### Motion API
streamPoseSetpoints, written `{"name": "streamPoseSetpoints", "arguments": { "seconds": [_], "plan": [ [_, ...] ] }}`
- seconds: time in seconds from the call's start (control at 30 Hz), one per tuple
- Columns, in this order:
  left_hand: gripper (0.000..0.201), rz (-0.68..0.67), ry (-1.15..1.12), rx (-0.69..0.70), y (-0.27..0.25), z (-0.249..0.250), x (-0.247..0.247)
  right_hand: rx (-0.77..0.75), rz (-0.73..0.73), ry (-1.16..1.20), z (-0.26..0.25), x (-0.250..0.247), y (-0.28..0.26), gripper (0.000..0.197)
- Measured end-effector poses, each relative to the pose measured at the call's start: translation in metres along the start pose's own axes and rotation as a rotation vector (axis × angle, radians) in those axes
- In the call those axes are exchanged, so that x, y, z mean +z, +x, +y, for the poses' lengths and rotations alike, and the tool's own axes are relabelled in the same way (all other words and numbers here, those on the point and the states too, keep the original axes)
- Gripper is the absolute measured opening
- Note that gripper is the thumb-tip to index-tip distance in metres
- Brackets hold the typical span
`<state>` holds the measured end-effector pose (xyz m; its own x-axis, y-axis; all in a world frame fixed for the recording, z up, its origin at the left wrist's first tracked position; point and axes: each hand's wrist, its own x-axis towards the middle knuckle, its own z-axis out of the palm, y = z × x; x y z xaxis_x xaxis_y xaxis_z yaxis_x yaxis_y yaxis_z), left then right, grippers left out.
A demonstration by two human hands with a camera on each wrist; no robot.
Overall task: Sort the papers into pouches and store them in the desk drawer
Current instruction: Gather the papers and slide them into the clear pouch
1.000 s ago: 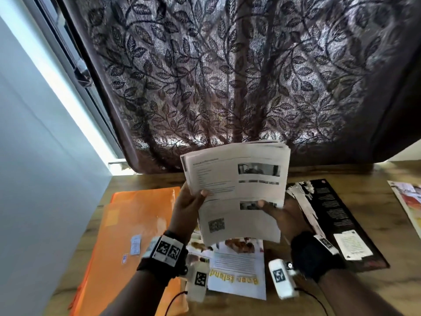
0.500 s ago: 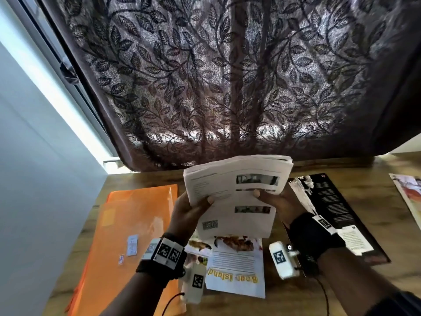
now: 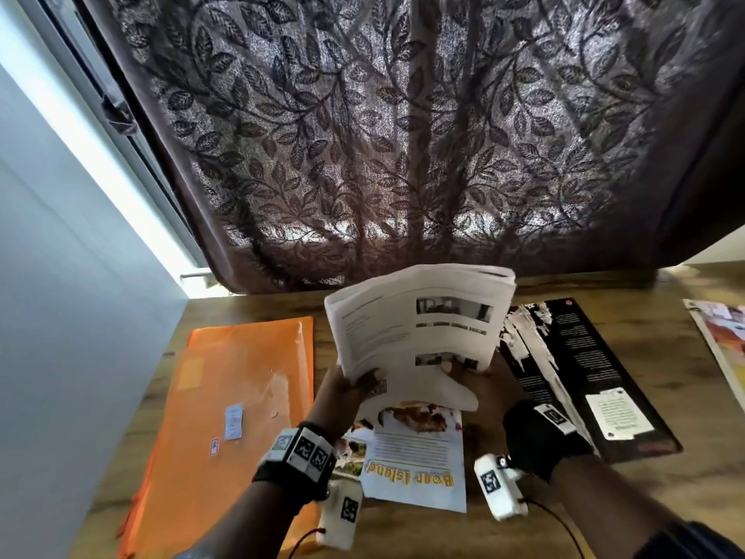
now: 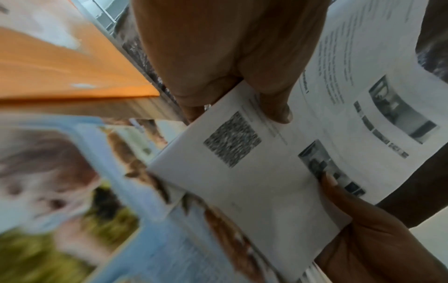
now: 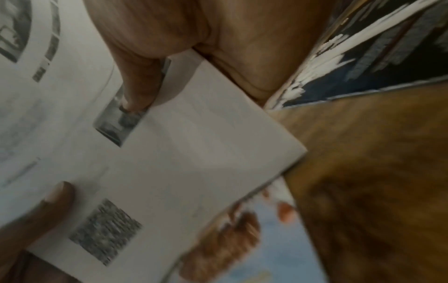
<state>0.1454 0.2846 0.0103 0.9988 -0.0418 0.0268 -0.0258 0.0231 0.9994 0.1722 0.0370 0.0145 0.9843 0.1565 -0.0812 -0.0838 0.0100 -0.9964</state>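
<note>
I hold a white stack of printed papers upright above the desk, with grey photos and a QR code on its front sheet. My left hand pinches its lower left edge, thumb on the front. My right hand pinches the lower right part, thumb on a photo. The stack's bottom curls over a colourful "Bear Island" leaflet lying flat on the desk. Two orange pouches lie overlapped to the left.
A black brochure lies on the wooden desk right of my hands. Another colourful paper sits at the far right edge. A dark leaf-patterned curtain hangs behind the desk; a wall borders the left.
The paper stack has come down toward the desk and tilted back, its lower edge now bending over the leaflet. Both hands stayed on it and moved down with it.
</note>
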Motion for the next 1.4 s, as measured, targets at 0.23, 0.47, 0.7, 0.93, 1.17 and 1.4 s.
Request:
{"name": "streamPoseSetpoints", "arguments": {
  "seconds": [0.23,0.47,0.7,0.93,1.17,1.4],
  "plan": [
    [0.02,0.111,0.04,0.008,-0.016,-0.009,-0.004,0.05,0.093,-0.125,-0.004,0.011,-0.015,0.01],
    [0.043,0.128,0.12,-0.098,-0.057,-0.021,-0.029,0.027,-0.001,-0.287,0.004,0.03,-0.031,0.016],
    [0.024,0.364,0.883,-0.151,-0.084,-0.005,-0.06,0.123,0.107,-0.171,0.008,0.039,-0.054,0.011],
    [0.068,0.035,1.35,-0.465,-0.104,-0.022,-0.08,0.175,0.128,-0.14,0.004,0.044,-0.072,0.009],
    [0.038,-0.039,1.309,-0.421,-0.098,-0.003,-0.088,0.259,0.128,-0.143,0.003,0.065,-0.073,0.01],
    [0.038,0.059,1.101,-0.296,-0.111,0.001,-0.109,0.373,-0.067,-0.135,-0.001,0.07,-0.069,0.015]
  ]
}}
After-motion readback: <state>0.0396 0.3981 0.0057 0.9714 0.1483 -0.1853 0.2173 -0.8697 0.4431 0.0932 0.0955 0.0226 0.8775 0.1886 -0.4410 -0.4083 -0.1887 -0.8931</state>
